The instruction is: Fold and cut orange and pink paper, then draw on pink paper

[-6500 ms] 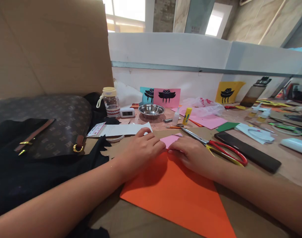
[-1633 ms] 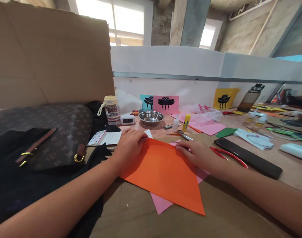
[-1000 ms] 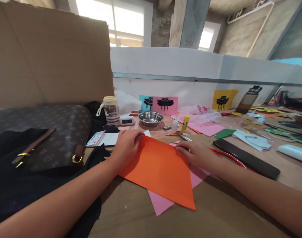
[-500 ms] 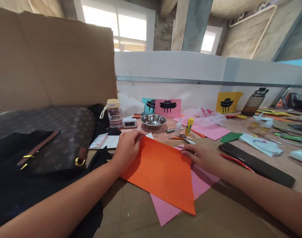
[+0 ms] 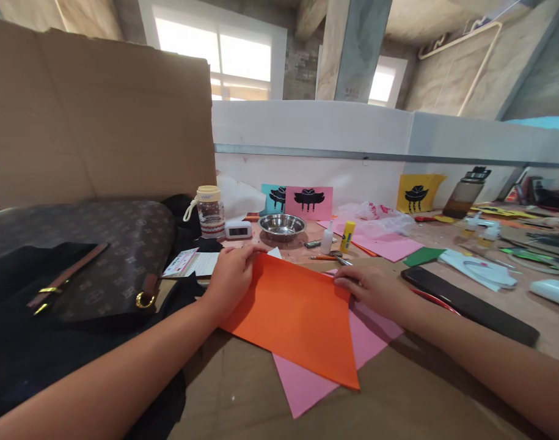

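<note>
An orange sheet of paper (image 5: 292, 311) is held between my two hands, tilted above the brown board (image 5: 233, 391). My left hand (image 5: 233, 275) grips its upper left corner, thumb and fingers pressed together. At the upper right corner, my right hand (image 5: 371, 287) pinches the edge of the same sheet. Under the orange sheet lies a pink sheet (image 5: 302, 388), partly covered, with its lower corner and right side showing.
Behind my hands stand a metal bowl (image 5: 282, 227), a glue stick (image 5: 347, 236), a small white bottle (image 5: 327, 239) and a white clock (image 5: 238, 230). A brown bag (image 5: 100, 263) sits left; a dark case (image 5: 471, 305) lies right.
The camera view has shifted slightly. Both hands still hold the orange sheet, whose lower right corner appears a little higher.
</note>
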The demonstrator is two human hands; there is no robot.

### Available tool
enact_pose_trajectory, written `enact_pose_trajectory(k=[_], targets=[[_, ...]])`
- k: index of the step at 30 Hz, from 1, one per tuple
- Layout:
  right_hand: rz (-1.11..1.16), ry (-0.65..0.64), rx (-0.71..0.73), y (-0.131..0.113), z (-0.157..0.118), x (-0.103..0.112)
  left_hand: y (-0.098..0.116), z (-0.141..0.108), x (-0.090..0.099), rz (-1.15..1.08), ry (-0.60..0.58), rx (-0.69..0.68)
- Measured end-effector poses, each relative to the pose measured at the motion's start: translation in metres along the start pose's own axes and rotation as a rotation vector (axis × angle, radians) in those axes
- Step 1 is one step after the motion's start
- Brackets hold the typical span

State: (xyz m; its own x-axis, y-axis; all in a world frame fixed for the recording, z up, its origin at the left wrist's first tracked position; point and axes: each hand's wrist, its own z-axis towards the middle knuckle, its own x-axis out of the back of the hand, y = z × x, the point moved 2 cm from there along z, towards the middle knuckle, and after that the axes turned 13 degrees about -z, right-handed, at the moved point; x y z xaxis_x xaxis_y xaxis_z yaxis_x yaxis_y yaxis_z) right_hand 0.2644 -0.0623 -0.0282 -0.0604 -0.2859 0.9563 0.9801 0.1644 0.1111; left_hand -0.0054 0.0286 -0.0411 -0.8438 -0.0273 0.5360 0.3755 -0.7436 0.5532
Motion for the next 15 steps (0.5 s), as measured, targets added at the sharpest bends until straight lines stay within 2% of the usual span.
enact_pose_trajectory(k=[9, 15], targets=[[0.033, -0.050, -0.004, 0.016, 0.003, -0.002, -0.003, 0.002, 0.002, -0.040, 0.014, 0.026], [0.001, -0.053, -0.013, 0.010, 0.003, -0.003, -0.003, 0.001, 0.002, -0.025, 0.007, 0.003]])
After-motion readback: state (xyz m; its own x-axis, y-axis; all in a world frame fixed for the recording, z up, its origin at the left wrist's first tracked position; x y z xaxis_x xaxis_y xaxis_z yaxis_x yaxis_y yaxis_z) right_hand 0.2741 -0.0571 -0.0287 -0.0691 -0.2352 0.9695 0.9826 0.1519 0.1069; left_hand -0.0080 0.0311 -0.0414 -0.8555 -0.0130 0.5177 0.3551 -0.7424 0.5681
